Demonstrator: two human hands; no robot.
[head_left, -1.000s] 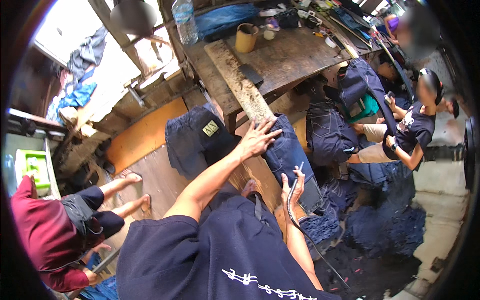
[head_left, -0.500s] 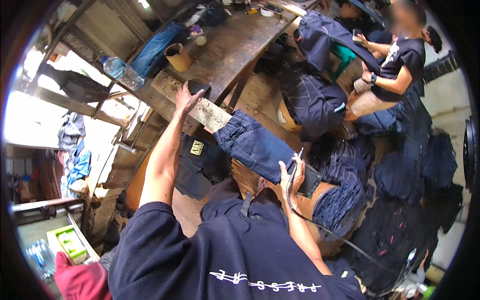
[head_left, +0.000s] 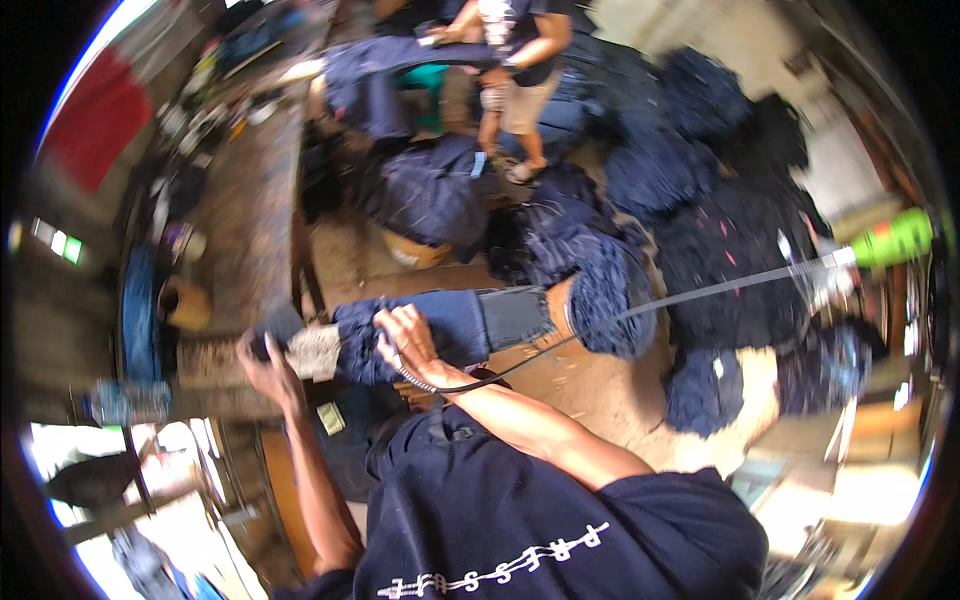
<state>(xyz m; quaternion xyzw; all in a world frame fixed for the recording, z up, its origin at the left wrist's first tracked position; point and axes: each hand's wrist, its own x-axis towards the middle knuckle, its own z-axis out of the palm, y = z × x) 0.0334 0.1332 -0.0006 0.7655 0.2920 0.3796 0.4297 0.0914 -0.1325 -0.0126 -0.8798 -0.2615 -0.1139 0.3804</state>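
Note:
Dark blue jeans shorts (head_left: 450,318) are pulled lengthwise over a narrow board, with the gathered waist toward the left. Over the waist part is my right hand (head_left: 408,338), closed around a slim pen-like handpiece (head_left: 393,362) with a spring sleeve and black cable. The handpiece's tip is too blurred to make out. My left hand (head_left: 268,372) is at the bare, stained end of the board (head_left: 315,352), fingers apart, beside a small dark piece (head_left: 278,328). Whether it touches that piece I cannot tell.
A long wooden table (head_left: 240,200) runs along the left, with a tan cup (head_left: 185,303) and a clear bottle (head_left: 130,402). Piles of dark garments (head_left: 740,250) cover the right. The cable leads toward a green tool (head_left: 890,240). Another person (head_left: 520,80) handles trousers at the back.
The view has swung to the right. My right hand, with the handpiece, has moved from the shorts' leg end up to the waist. My left hand stays near the board's bare end.

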